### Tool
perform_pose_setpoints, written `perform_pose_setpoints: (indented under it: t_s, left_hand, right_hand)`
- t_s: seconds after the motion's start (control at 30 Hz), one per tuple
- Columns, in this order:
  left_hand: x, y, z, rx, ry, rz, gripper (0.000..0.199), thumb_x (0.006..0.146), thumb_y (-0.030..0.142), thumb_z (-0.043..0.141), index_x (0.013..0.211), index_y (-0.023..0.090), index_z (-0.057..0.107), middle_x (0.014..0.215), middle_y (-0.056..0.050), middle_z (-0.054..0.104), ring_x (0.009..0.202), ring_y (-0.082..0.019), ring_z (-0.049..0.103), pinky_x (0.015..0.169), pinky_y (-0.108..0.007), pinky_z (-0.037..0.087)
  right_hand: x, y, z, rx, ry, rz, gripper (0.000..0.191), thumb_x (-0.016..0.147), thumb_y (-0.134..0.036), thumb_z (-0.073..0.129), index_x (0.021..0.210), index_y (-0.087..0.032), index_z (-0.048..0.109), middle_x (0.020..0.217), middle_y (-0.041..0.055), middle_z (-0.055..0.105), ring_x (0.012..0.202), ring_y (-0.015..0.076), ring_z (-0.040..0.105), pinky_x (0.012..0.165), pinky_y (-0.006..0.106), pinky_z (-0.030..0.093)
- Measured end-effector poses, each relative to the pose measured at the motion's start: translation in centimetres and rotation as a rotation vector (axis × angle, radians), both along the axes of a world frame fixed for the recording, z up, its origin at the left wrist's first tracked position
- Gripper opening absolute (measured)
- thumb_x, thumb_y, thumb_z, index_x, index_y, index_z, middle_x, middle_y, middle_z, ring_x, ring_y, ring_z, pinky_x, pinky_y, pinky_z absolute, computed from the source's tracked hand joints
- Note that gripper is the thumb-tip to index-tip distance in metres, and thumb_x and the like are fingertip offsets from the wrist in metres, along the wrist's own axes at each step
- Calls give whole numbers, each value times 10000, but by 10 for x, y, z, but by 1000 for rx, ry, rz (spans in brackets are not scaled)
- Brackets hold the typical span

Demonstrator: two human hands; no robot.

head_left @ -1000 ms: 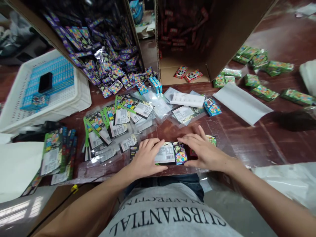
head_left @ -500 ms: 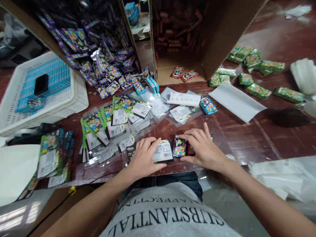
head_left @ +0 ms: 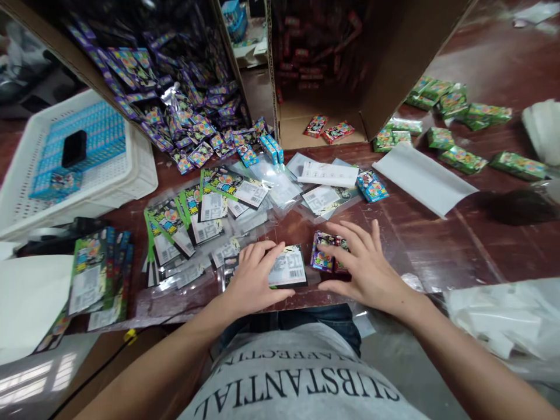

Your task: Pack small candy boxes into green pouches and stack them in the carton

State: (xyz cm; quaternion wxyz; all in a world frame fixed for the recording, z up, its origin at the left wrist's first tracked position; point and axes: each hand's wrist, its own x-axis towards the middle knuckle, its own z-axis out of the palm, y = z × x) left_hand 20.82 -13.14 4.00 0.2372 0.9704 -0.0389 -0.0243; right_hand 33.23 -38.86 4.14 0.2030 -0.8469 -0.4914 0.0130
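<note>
Near the table's front edge, my left hand (head_left: pixel 255 275) rests on a printed card packet (head_left: pixel 287 267), its thumb and fingers around the left part. To the right, my right hand (head_left: pixel 359 262) is spread over a purple small box (head_left: pixel 322 252) and a dark red one beside it, fingertips over their tops. A gap of bare table separates the boxes from the packet. Clear bags with printed cards (head_left: pixel 210 219) lie fanned to the left. A blue small box (head_left: pixel 371 186) sits beyond my right hand.
Two cartons stand behind, one with purple packs (head_left: pixel 192 116), one with red packs (head_left: pixel 315 126). A white basket (head_left: pixel 144 175) holds blue boxes and a phone. Green packs (head_left: pixel 464 159) and a white sheet (head_left: pixel 424 181) lie right. Stacked cards (head_left: pixel 90 274) are at left.
My right hand has loosened and spread its fingers over the purple and dark red boxes, shifting slightly right. My left hand remains on the packet.
</note>
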Motion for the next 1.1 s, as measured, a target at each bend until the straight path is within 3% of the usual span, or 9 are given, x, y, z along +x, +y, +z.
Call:
perform_pose_setpoints:
  t_s: [0.1,0.2,0.33,0.5,0.67,0.77,0.9,1.0,1.1]
  left_hand:
    - [-2,-2,2,-27,-17,36,914,711,451,835,1487,242,398,1386,-113,477,1288,-332,445,1097,-505,357]
    - [-4,-9,4,-51,-19,114,880,711,431,832,1464,241,418,1360,-105,484,1271,-315,463,1095,-489,374]
    - [-4,-14,3,-20,22,211,842,701,450,835,1423,230,461,1319,-100,511,1215,-316,496,1045,-494,412]
    - [-1,-5,-2,92,36,117,878,708,487,831,1448,209,449,1358,-119,519,1232,-346,477,1037,-526,377]
    - [-1,1,-3,85,34,49,911,691,494,843,1463,232,437,1382,-113,512,1254,-350,472,1065,-535,338]
    - [-3,0,-2,58,8,68,942,693,499,843,1487,244,404,1391,-115,498,1269,-343,459,1056,-512,353]
    - [-3,-2,-4,53,-1,-8,964,691,519,841,1498,237,394,1389,-120,494,1263,-341,451,1062,-506,345]
    - [2,-3,-5,42,38,-91,962,688,532,839,1490,218,413,1374,-125,507,1242,-339,461,1055,-502,352]
    - [10,-4,-5,68,56,-89,958,694,549,832,1485,198,422,1364,-135,520,1225,-350,470,1037,-520,351]
  right_hand:
    - [-18,12,-2,45,68,59,316,907,-547,652,1118,-317,702,1621,47,362,1491,383,271,1171,761,36]
    - [-39,20,-11,168,4,-22,129,948,-373,648,881,-278,704,1550,-10,483,1469,332,331,1209,711,50]
    - [-43,16,-18,215,-162,-141,50,932,-354,677,926,-305,685,1499,-30,543,1412,300,418,1226,687,23]
    - [7,-2,-13,-44,-8,-85,807,864,-613,663,1501,-200,388,1610,182,368,1494,426,264,1166,775,35]
    - [33,1,-5,-6,-14,-16,628,894,-531,650,1419,-233,477,1372,109,618,1325,354,501,1192,709,-101]
    - [22,9,-4,46,-31,-21,648,854,-565,691,1374,-217,521,1325,118,629,1263,356,539,1191,716,-85]
    - [3,14,-8,9,114,180,632,860,-556,697,1377,-242,515,1336,98,633,1269,329,547,1200,711,-58]
    - [-3,11,-11,-12,180,238,723,904,-532,662,1505,-244,382,1405,108,602,1326,308,527,1224,678,-27]
    - [-2,-3,-12,-22,117,135,988,884,-646,620,1617,-219,115,1568,174,438,1427,347,431,1224,679,-20]
